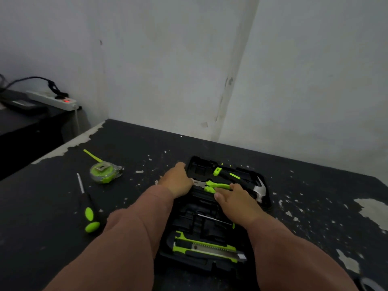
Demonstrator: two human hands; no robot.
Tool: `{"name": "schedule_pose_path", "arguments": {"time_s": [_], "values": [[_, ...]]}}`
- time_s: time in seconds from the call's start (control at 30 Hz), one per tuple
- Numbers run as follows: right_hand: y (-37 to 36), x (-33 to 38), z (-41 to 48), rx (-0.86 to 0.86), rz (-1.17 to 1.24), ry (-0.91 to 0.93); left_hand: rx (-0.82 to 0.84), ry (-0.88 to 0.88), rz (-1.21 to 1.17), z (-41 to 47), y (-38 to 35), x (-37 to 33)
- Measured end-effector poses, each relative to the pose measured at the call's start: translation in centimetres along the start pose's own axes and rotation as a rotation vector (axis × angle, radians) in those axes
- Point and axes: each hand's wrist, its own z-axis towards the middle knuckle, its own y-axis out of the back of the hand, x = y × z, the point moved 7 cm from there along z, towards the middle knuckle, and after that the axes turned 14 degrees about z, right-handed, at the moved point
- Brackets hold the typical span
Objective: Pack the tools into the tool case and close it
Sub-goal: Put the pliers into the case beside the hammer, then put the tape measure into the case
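Observation:
A black tool case (190,262) lies open on the dark table. A green-and-black hammer (241,178) sits in its far slot and a green utility knife (207,247) in its near slot. Green-handled pliers (212,185) lie across the middle of the case. My left hand (177,180) rests on the case's left edge with its fingers at the pliers' metal jaws. My right hand (233,199) presses its fingers on the pliers' handles. A thin metal tool (214,219) lies in a slot under my right wrist. Left of the case, a screwdriver (87,204) and a tape measure (104,172) lie on the table.
The table (315,198) has chipped paint and stands in a corner against white walls. A lower dark surface at the far left holds a white power strip (53,99) with a lit red switch and cables.

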Motion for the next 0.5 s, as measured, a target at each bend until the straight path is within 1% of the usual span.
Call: {"name": "schedule_pose_path", "arguments": {"time_s": [0.07,0.13,0.2,0.27,0.3,0.37,0.43,0.5], "values": [[0.1,0.7,0.2,0.004,-0.069,-0.042,0.007,-0.049,-0.009,-0.9,1.0,0.1],[0.6,2.2,0.1,-0.042,-0.115,-0.061,-0.053,-0.067,-0.034,-1.4,3.0,1.1],[0.6,5.3,-0.2,-0.108,-0.114,0.024,-0.173,-0.04,-0.034,-1.8,5.8,3.3],[-0.1,9.5,-0.5,-0.138,-0.023,0.17,-0.294,0.011,-0.021,-2.2,8.4,6.1],[-0.8,11.5,-0.6,-0.122,0.036,0.235,-0.344,0.041,-0.031,-2.4,9.5,7.6],[-2.6,14.8,-0.2,-0.033,0.129,0.302,-0.422,0.113,-0.078,-2.9,11.0,10.8],[-4.9,17.4,1.2,0.074,0.207,0.315,-0.478,0.209,-0.116,-3.3,12.0,14.0],[-7.1,19.5,2.6,0.158,0.286,0.302,-0.498,0.306,-0.108,-3.3,12.5,16.3]]}}
